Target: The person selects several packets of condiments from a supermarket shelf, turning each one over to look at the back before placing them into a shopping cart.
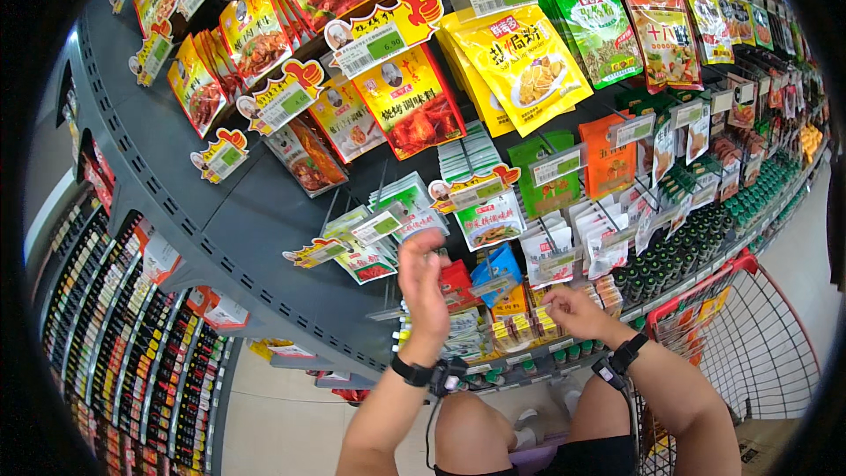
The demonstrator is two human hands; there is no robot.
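Note:
My left hand [424,287] is raised before the lower hooks of a shop display, fingers apart, near a green and white seasoning packet [420,215] and a red packet [455,284]. I see nothing held in it. To the right, my right hand [575,311] has its fingers curled beside small yellow-topped boxes [522,332] on the bottom shelf; whether it grips anything is unclear. Between the hands hang a blue packet [497,271] and an orange packet [509,304]. White packets [550,254] hang just above my right hand.
A wire shopping cart [753,337] with a red rim stands at the right, holding packets. Price-tag holders [377,228] jut out from the hooks. Rows of green-capped jars [651,271] line the shelf at right. At left, another shelf unit [125,344] holds many bottles.

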